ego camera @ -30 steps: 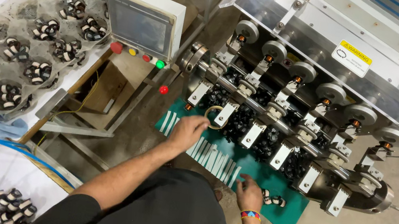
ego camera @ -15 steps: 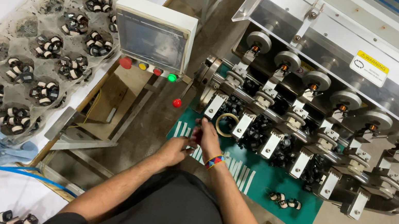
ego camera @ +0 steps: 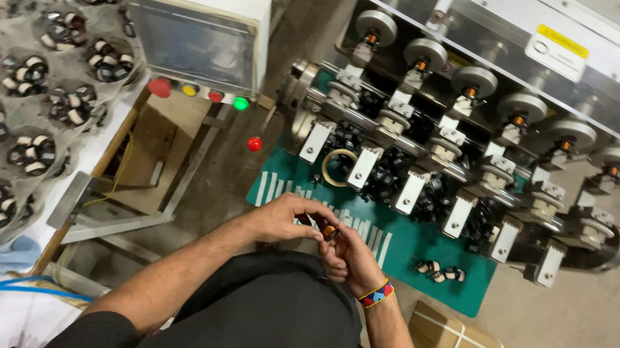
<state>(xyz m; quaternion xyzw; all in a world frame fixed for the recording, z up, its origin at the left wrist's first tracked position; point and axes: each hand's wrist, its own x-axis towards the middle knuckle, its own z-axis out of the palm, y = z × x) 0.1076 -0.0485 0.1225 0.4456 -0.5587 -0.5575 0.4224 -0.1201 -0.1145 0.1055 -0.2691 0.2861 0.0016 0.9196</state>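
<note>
A small dark part with a copper-brown end point(ego camera: 326, 229) sits pinched between the fingertips of the left hand point(ego camera: 289, 220) and the right hand point(ego camera: 351, 258). It is held just above the near edge of the green mat point(ego camera: 397, 247), mostly hidden by the fingers.

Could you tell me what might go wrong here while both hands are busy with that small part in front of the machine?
The small part is pinched only at the fingertips of the left hand and right hand, so it could slip and drop to the floor. The hands work close to the machine and its row of spindles, so a finger or the beaded wristband might snag.
</note>
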